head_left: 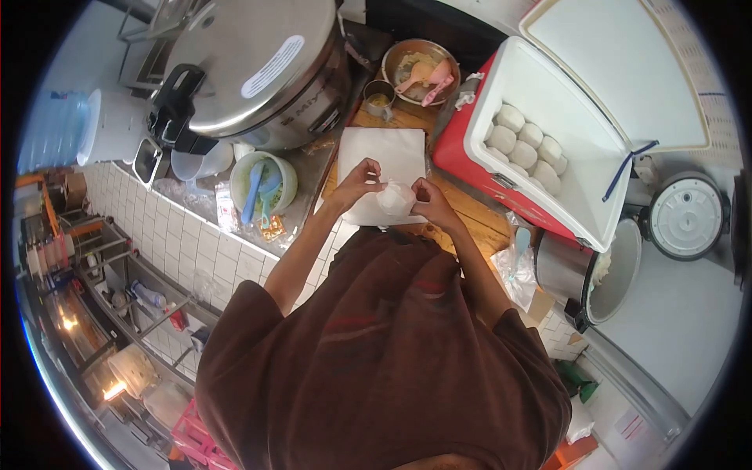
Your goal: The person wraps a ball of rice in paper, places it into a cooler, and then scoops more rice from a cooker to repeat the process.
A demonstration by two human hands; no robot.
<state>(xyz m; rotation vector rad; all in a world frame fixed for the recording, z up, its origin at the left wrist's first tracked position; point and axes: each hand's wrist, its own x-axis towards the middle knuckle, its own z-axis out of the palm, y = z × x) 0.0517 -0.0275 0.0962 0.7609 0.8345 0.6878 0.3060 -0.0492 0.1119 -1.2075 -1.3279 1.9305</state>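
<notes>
Wooden table (472, 220); roundish white packet (396, 199), long axis unclear; left hand (359, 185) touching, grip spread; right hand (434, 203) pinching edge.

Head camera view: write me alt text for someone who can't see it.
A person's left hand and right hand work at a round white piece above a white sheet on a wooden surface. To the right, an open red cooler holds pale, rounded balls; to the left stands a large lidded metal cooker.
</notes>
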